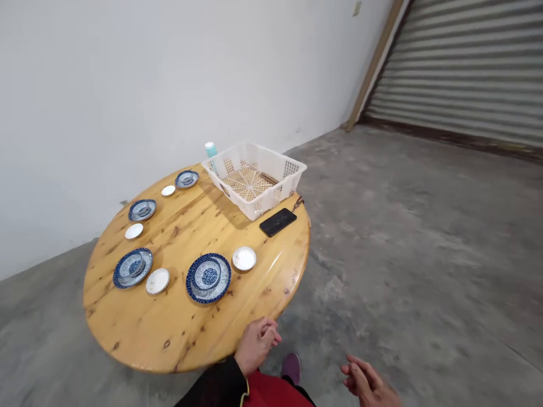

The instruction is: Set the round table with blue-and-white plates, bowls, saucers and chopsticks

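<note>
My left hand (257, 345) hovers by the near edge of the round wooden table (169, 339), its fingers loosely bent, with nothing visible in it. Off to the right, over the floor, my right hand (369, 381) is empty, fingers loosely curled and a little apart. Nearest to my left hand are a blue-and-white bowl on a plate (208, 278) and a small white dish (244, 258). Another bowl on a plate (133, 268) sits to the left beside a white dish (158, 281). Farther back are two more plates with bowls (142, 210) (186, 179).
A white plastic basket (275, 198) with thin brown sticks inside stands at the table's far right. Near it lie a black phone (278, 222) and a light-blue container (211, 149). Behind are a white wall (169, 85) and a roller shutter (466, 68).
</note>
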Demonstrator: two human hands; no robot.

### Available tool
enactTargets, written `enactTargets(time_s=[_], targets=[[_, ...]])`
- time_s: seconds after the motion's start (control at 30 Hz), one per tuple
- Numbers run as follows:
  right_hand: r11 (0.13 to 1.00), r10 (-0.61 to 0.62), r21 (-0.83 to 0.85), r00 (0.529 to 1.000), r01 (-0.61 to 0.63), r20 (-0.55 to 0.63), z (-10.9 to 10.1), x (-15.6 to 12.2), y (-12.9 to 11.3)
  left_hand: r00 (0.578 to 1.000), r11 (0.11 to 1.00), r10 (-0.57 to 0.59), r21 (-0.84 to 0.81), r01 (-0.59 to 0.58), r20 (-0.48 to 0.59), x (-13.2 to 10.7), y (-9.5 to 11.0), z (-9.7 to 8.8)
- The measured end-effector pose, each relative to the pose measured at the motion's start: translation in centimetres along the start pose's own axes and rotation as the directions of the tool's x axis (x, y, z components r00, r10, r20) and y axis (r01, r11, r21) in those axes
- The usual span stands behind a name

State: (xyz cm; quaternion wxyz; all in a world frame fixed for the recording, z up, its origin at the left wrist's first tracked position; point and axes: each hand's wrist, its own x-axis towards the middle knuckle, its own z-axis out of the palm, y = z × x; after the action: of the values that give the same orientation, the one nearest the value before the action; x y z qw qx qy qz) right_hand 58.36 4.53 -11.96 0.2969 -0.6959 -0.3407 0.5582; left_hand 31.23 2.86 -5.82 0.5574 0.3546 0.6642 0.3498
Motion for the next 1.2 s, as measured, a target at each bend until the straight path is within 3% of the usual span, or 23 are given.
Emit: enactTargets(time_s=[0.13, 0.3, 0.5, 0.6, 0.7, 0.8, 0.87, 1.0, 1.1, 1.2], targets=[[0.997, -0.071, -0.038, 0.996, 0.073, 0.054, 0.6, 3.9, -3.1, 0.996, 1.000, -0.027, -0.018, 0.025, -0.085, 0.0, 0.6, -0.4], [0.980, -0.161, -0.090, 0.973, 0.177, 0.164, 4.6, 6.6, -8.0, 0.980, 0.999, -0.020, -0.041, 0.012, -0.200, 1.1, 0.9, -3.1], [0.891, -0.361, -0.232, 0.919, 0.391, 0.161, 6.8, 8.3, -16.9, 0.975, 0.997, -0.022, -0.075, 0.005, -0.220, 2.6, 0.1, -5.7], [0.766, -0.528, -0.342, 0.836, 0.545, 0.151, 7.1, 9.6, -23.4, 0.975, 0.997, -0.012, -0.071, -0.004, -0.222, 3.0, -0.8, -6.4], [0.596, -0.678, -0.426, 0.711, 0.681, 0.188, 8.2, 11.6, -30.6, 0.975, 0.996, -0.017, -0.084, -0.001, -0.220, 3.2, -1.8, -6.7], [0.375, -0.768, -0.541, 0.579, 0.753, 0.274, 10.4, 14.6, -37.3, 0.969, 0.997, -0.029, -0.072, 0.011, -0.246, 3.4, -2.5, -6.6], [0.236, -0.766, -0.602, 0.527, 0.763, 0.369, 12.6, 17.4, -41.3, 0.963, 0.999, -0.036, -0.047, 0.024, -0.268, 3.4, -2.5, -6.5], [0.025, -0.640, -0.681, 0.535, 0.732, 0.551, 18.4, 24.7, -47.4, 0.938, 0.997, -0.075, -0.008, 0.077, -0.338, 3.5, -2.8, -5.7], [-0.094, -0.492, -0.737, 0.612, 0.670, 0.619, 23.1, 30.7, -50.3, 0.913, 0.987, -0.160, -0.039, 0.157, -0.375, 4.0, -4.2, -4.8], [-0.205, -0.364, -0.779, 0.693, 0.592, 0.622, 27.0, 36.1, -51.5, 0.903, 0.975, -0.221, -0.082, 0.205, -0.369, 4.5, -6.0, -3.9]])
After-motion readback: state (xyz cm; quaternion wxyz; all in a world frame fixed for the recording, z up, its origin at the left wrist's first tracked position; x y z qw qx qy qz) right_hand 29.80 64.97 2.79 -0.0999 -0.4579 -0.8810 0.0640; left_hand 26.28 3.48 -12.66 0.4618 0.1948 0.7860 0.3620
